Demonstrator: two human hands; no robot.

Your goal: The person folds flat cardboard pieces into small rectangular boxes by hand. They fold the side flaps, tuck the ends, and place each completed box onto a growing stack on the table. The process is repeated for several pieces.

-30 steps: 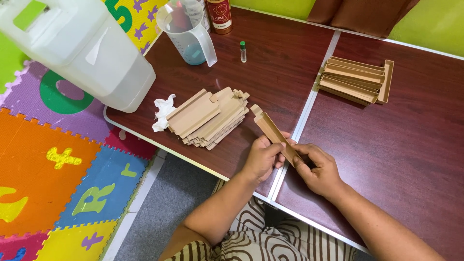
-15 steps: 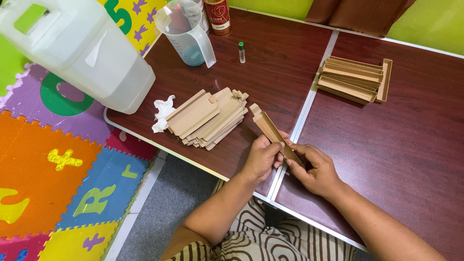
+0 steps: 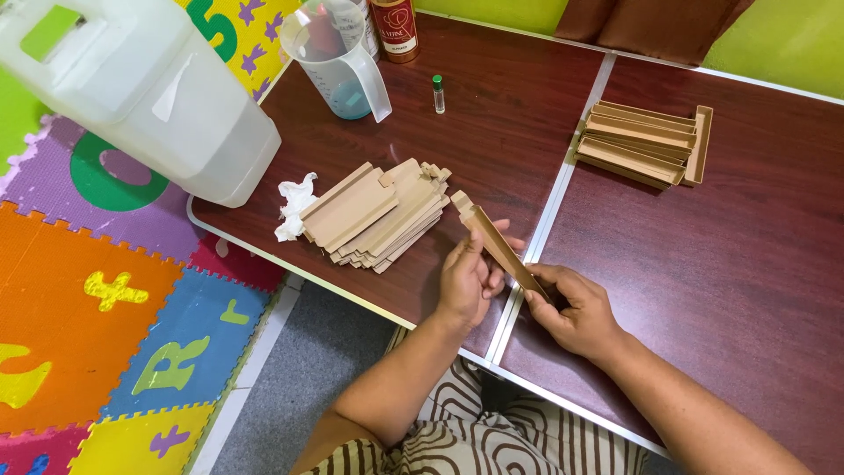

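Both my hands hold one long brown cardboard strip [image 3: 489,236] above the dark wooden table [image 3: 492,132]. My left hand [image 3: 468,280] grips its middle from the left side. My right hand [image 3: 576,308] pinches its near end. The strip's far end points up and to the left. A loose pile of flat cardboard strips [image 3: 378,214] lies just left of my left hand. A neat stack of folded cardboard strips [image 3: 642,142] sits at the far right of the table.
A crumpled white tissue [image 3: 293,202] lies beside the pile. A large white plastic jug [image 3: 141,88] overhangs the table's left corner. A clear measuring jug [image 3: 338,57], a small vial [image 3: 438,93] and a brown bottle [image 3: 395,26] stand at the back. Coloured foam mats [image 3: 105,308] cover the floor.
Both hands have turned the strip slightly; my left hand's fingers have shifted along it. The strip stays in about the same place.
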